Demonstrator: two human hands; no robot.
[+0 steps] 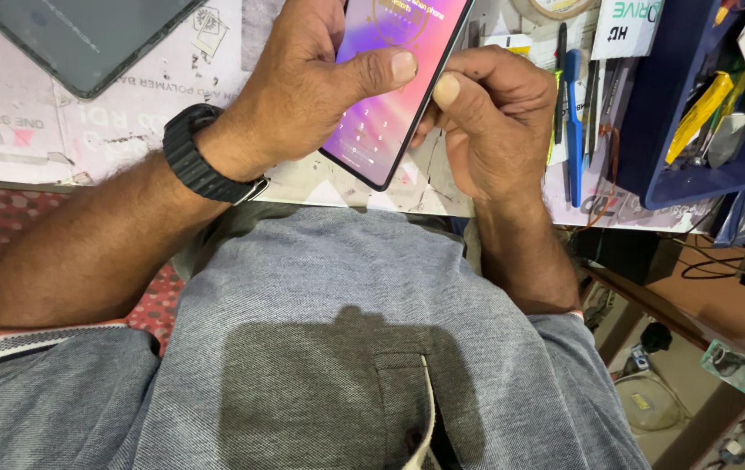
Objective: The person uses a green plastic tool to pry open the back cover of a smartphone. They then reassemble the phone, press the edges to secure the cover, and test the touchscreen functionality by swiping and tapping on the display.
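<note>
Lit smartphone (394,83) gripped at near table (59,130) edge, left hand (303,87) thumb pressing screen, right hand (494,117) pinching edge; keypad showing, unlocking pending.

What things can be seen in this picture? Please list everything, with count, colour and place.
smartphone: 1, lit pink-purple screen, top centre, held in both hands
dark device: 1, dark glass, top left on the worktable
worktable: 1, pale paper-covered, across the top
blue tray: 1, blue, top right, holding tools
blue tool: 1, blue, left of the tray
wristwatch: 1, black, left wrist
shirt: 1, grey, bottom
left hand: 1, thumb on the screen
right hand: 1, gripping the phone's right edge
</note>
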